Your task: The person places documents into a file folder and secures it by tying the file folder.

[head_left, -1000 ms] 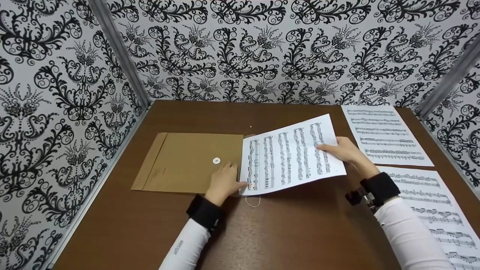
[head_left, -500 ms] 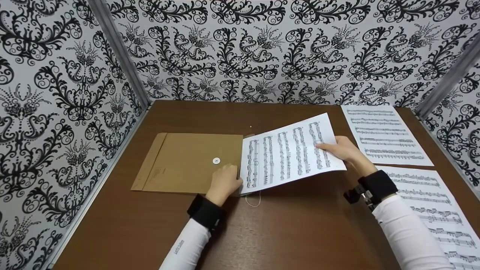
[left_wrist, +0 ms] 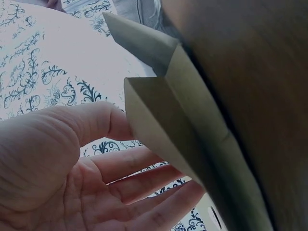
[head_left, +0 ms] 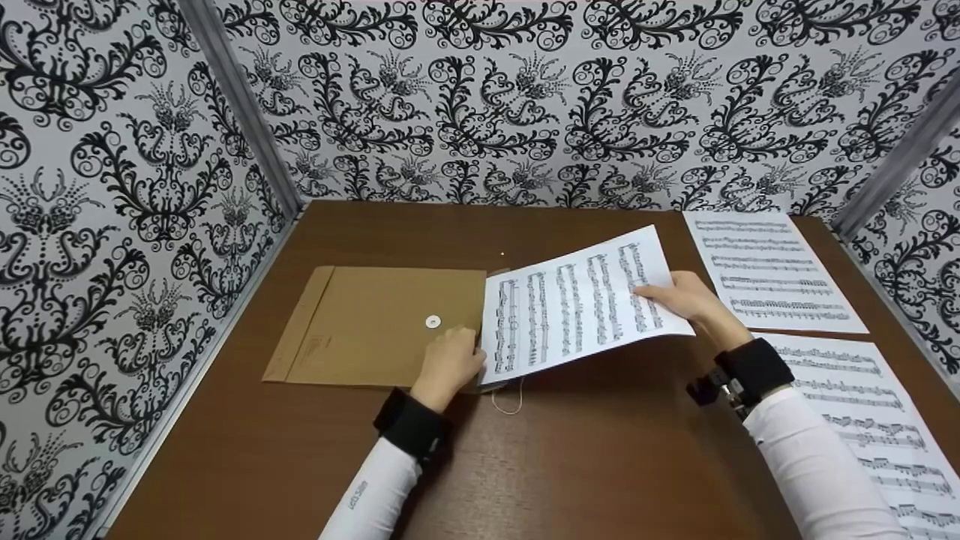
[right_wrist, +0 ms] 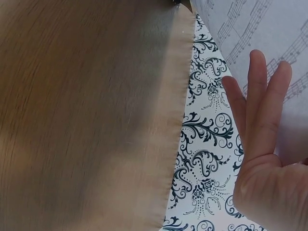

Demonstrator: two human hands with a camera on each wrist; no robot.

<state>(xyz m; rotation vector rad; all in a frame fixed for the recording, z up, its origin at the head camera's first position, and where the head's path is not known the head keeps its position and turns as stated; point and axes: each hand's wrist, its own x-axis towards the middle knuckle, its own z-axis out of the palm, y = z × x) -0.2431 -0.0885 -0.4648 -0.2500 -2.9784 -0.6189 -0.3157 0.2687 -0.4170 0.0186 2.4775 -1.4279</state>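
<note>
A brown string-tie envelope (head_left: 375, 322) lies flat left of centre, its mouth facing right. My left hand (head_left: 450, 356) grips the lower part of that mouth, fingers bent over the edge. The left wrist view shows the envelope's open mouth (left_wrist: 187, 110) with thumb and fingertips at its rim. My right hand (head_left: 694, 300) pinches the right edge of a sheet of music (head_left: 577, 304), thumb on top. The sheet slants upward to the right, its left end right at the mouth. Underneath it, in the right wrist view, several fingers (right_wrist: 257, 96) are extended.
Two more music sheets lie at the right, one at the back (head_left: 776, 270) and one nearer (head_left: 862, 420), partly under the right forearm. A thin string loop (head_left: 508, 412) hangs below the envelope's mouth. Patterned walls (head_left: 525, 97) enclose the brown table (head_left: 525, 480).
My left thumb has moved off the sheet to the envelope's mouth, and the fingers have curled over its edge. The sheet's lower right corner has risen slightly, with the right hand still pinching it.
</note>
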